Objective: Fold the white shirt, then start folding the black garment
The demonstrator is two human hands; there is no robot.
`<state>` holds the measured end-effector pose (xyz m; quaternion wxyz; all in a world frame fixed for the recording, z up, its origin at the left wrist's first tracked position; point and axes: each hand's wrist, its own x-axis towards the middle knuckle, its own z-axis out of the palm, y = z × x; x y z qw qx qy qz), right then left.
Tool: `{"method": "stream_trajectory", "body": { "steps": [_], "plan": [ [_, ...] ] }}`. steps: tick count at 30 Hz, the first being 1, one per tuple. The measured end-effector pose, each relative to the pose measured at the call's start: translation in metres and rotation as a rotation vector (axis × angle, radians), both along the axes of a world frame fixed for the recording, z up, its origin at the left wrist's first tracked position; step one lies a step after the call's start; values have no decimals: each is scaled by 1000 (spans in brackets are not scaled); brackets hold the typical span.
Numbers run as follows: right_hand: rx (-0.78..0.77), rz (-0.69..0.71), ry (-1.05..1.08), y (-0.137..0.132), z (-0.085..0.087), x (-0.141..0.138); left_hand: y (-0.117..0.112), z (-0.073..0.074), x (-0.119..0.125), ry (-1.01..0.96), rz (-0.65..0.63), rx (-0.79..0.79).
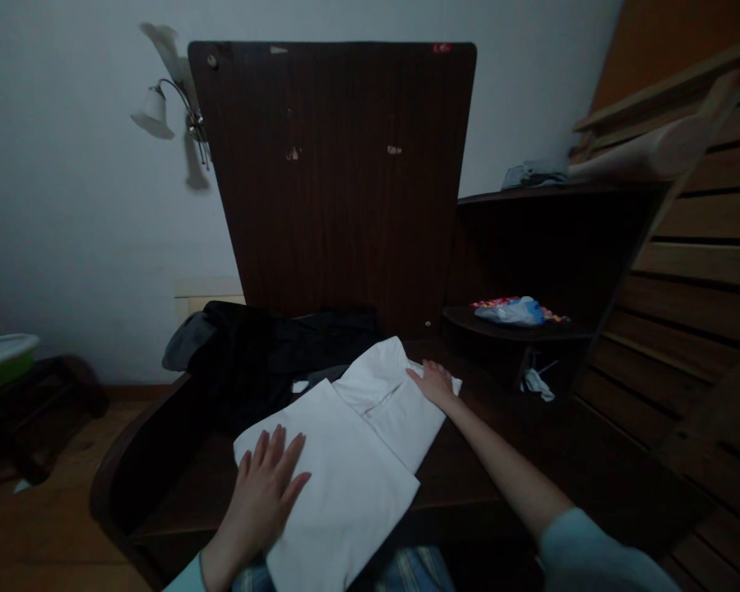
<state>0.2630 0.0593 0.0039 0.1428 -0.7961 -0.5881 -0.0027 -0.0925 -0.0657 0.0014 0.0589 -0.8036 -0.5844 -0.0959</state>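
Note:
A folded white shirt [345, 444] lies on a dark wooden table [506, 444], collar end toward the back. My left hand [265, 485] rests flat on the near left part of the shirt, fingers stretched out and open. My right hand [435, 382] reaches forward and lies on the far right edge of the shirt beside the collar, fingers down on the cloth and mostly spread. Neither hand holds anything.
A heap of dark clothes [265, 353] sits behind the shirt. A tall dark board [339, 181] stands upright at the back. A small shelf [518, 329] on the right carries a plastic bag [511, 311]. Wooden slats [696, 271] line the right side; a wall lamp [157, 107] hangs at left.

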Motion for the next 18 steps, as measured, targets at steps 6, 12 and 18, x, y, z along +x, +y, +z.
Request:
{"method": "stream_trajectory", "body": {
  "steps": [6,12,18],
  "plan": [
    [-61,20,57,8,19,4,2,0,0,-13,-15,-99],
    [-241,86,162,12,32,12,8,-9,-5,-95,-77,-87],
    [-210,55,109,-24,24,28,12,0,-2,-73,-183,-135]
  ]
}}
